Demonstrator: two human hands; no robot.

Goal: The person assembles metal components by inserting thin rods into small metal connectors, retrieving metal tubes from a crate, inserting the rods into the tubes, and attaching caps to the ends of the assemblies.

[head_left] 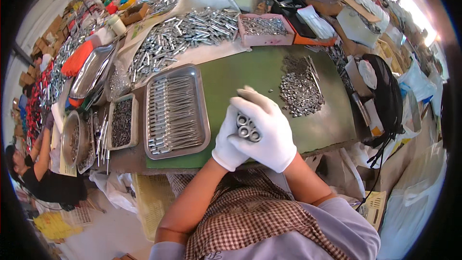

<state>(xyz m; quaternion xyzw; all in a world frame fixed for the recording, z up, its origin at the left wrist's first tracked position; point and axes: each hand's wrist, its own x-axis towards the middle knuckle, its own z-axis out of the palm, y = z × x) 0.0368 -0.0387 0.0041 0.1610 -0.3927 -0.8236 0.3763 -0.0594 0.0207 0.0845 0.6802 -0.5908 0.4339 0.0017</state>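
Both my hands wear white gloves and are pressed together over the front of a green work board (228,74). Between my left hand (226,142) and my right hand (269,130), a small bundle of silvery metal tubes (247,128) shows its round open ends toward me. Fingers of both hands wrap around the bundle, hiding its far part. To the left lies a metal tray (206,115) with slim pointed metal rods (173,110) laid in rows. Right of my hands, small metal pieces (302,91) are heaped on the board, with a thin metal tool (314,73) beside them.
Behind the board spreads a big heap of metal tubes (187,33). A pink box (267,41) of small parts adjoins it. Left of the tray stands a bin (135,120) of dark pins. A black bag (385,86) hangs at right. Other people work at far left and the back.
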